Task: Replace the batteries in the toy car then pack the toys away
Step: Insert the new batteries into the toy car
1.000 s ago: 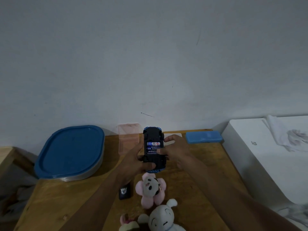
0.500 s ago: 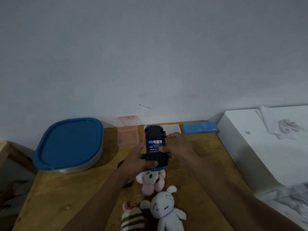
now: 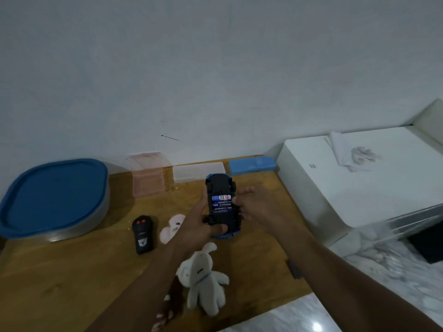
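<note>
Near edge: white plush rabbit [image 3: 203, 281] on the wooden table [image 3: 72, 271].
Left hand [image 3: 199, 226]: grips the near end of the upturned blue plastic toy car [image 3: 223, 185], above the table's middle.
Right hand [image 3: 256, 204]: fingers loosely straight, thumb at the open bay.
Batteries [image 3: 221, 202]: seated, uncovered.
Handling: judged best to steady the chassis and lever each cell from one end.

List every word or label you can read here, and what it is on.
"CUANEN": blue batteries in the toy car.
Label on the red-and-white battery: too blurred.
Badge on the remote: too blurred.
Mark on the white box: too small.
</note>
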The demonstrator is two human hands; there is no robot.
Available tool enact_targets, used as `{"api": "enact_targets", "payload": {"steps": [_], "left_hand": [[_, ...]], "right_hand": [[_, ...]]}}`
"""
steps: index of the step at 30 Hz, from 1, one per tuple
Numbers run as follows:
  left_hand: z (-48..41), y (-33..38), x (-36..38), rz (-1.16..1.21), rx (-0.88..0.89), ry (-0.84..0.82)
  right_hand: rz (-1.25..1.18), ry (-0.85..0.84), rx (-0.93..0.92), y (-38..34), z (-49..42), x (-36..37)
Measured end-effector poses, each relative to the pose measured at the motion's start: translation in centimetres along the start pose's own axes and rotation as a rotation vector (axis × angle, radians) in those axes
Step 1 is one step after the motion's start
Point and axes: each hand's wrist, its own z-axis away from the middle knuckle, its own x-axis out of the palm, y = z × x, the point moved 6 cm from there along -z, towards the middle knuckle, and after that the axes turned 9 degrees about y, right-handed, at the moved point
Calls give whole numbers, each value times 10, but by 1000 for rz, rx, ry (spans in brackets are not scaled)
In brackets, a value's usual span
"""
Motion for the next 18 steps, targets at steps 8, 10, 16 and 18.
{"api": "enact_targets", "payload": {"steps": [8,10,16,18], "left_hand": [[18,-28,95,-38,-26,47],[28,-39,115,-18,-48,62],[58,-74,152,14,-122,151],[69,-81,160,26,-165,152]], "right_hand": [[278,2,-144,41,-13,-107],[422,-31,-209,59,-14,-130],[1001,-212,-389,126,-16,-159],[1081,-242,-420,143,-16,-163]]}}
